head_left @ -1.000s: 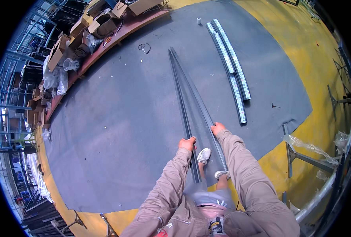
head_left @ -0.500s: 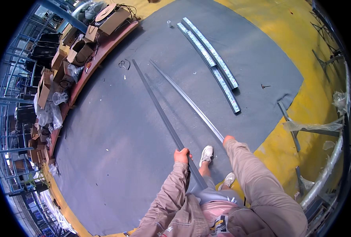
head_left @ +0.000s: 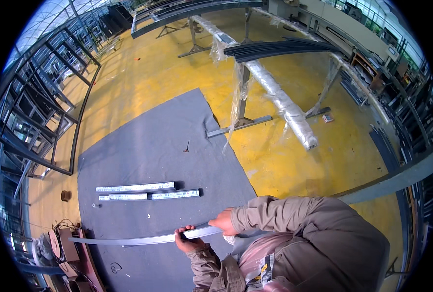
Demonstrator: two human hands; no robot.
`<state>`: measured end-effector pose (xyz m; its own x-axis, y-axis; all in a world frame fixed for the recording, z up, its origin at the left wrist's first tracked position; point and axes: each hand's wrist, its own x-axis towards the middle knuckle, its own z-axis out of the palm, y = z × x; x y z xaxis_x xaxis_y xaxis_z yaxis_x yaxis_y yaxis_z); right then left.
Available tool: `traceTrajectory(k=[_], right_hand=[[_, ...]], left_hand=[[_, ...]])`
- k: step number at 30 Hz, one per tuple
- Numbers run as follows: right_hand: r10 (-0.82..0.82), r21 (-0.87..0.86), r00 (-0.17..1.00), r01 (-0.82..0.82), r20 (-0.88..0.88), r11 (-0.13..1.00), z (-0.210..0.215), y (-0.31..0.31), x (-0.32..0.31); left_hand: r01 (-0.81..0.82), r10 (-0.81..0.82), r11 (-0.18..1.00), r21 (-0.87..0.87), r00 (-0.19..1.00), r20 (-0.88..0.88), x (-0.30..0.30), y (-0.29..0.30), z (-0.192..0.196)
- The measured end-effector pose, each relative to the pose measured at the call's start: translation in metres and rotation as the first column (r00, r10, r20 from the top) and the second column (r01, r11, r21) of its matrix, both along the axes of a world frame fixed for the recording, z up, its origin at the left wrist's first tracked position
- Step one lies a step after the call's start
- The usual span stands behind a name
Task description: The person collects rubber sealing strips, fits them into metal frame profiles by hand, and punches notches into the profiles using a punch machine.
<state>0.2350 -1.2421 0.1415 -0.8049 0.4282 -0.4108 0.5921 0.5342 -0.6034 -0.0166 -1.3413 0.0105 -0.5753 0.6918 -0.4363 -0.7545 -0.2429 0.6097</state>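
This is looking like a metal fabrication workshop or factory hall. A yellow-painted floor (head_left: 177, 73) is stretching wide, with a large grey mat (head_left: 148, 146) lying over part of it. Dark steel frames (head_left: 36, 97) are standing in rows along the left side. Long bars wrapped in clear plastic (head_left: 279, 97) are resting on metal trestles (head_left: 240, 121), with a bundle of dark metal profiles (head_left: 279, 48) lying across them. Short silvery rail sections (head_left: 143, 191) are lying on the mat, and cardboard boxes (head_left: 65, 246) are sitting at its lower left corner.
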Motion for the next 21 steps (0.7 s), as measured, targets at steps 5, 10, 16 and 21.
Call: traceTrajectory(k=[5, 10, 16, 21], right_hand=[[-0.088, 0.431, 0.989, 0.131, -0.119, 0.893, 0.124, 0.014, 0.237], [-0.453, 0.627, 0.885, 0.415, -0.108, 0.66, 0.076, 0.024, 0.535], [-0.778, 0.621, 0.627, 0.626, -0.041, 0.472, -0.042, 0.03, 0.748], [-0.806, 0.498, 0.592, 0.69, 0.028, 0.524, -0.138, 0.095, 0.838]], left_hand=[[0.001, 0.042, 0.98, 0.198, 0.977, -0.208, -0.045, 0.075, 0.099], [0.0, 0.078, 0.891, 0.453, 0.985, -0.153, -0.012, 0.131, 0.142], [0.215, -0.237, 0.706, 0.674, 0.97, -0.062, 0.131, 0.184, 0.158], [0.29, -0.263, 0.655, 0.698, 0.953, -0.149, 0.282, 0.244, 0.191]])
